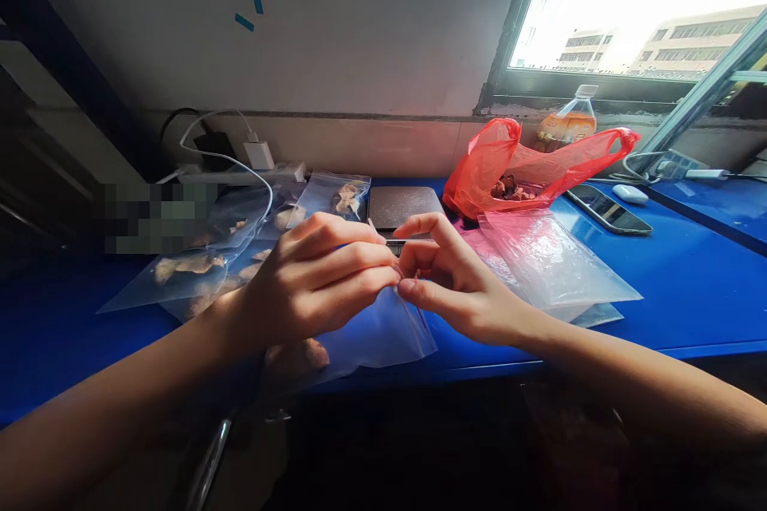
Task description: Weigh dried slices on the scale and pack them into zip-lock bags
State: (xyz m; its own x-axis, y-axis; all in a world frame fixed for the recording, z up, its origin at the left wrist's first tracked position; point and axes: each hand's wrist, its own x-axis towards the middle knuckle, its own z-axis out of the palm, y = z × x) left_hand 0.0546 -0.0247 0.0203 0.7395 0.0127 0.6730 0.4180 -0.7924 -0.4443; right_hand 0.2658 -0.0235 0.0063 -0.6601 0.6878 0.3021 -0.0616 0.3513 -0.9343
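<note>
A clear plastic zip bag point(377, 339) with brown dried slices in its lower left part hangs from my fingers, tilted over the table's front edge. My left hand point(323, 275) is closed at its upper edge, fingers pressed together, thumb hidden. Against the same edge, my right hand point(461, 279) pinches with thumb and curled fingers, its index finger raised. The fingertips of both hands meet there. Just behind them stands a small flat scale point(404, 206) with a metal plate, partly covered by the fingers.
Filled clear bags point(192, 267) of dried slices lie left; another bag point(339, 196) is beside the scale. A red plastic bag point(479, 168) holds brown pieces. Right are flat clear bags point(563, 263), a phone point(608, 209), an earbud case point(630, 194) and a bottle point(569, 120). Chargers stand behind.
</note>
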